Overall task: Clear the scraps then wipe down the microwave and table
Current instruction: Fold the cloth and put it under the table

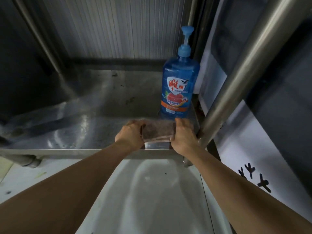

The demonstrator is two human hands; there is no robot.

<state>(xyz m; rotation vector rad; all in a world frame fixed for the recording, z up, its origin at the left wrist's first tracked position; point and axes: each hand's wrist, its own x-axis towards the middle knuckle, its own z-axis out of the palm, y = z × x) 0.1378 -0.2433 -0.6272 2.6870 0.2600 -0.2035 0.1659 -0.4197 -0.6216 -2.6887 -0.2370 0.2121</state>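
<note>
A folded brown cloth (157,131) lies at the front edge of a low stainless steel shelf (87,125). My left hand (130,133) grips its left end and my right hand (183,137) grips its right end, both arms stretched forward. A blue pump bottle of dish soap (179,85) stands upright on the shelf just behind the cloth, near my right hand. No microwave is in view.
A thick steel post (239,71) rises on the right, touching the shelf corner by my right hand. A white appliance side (249,141) stands further right. A corrugated wall (118,27) backs the shelf. Below my arms lies a pale basin-like surface (152,191).
</note>
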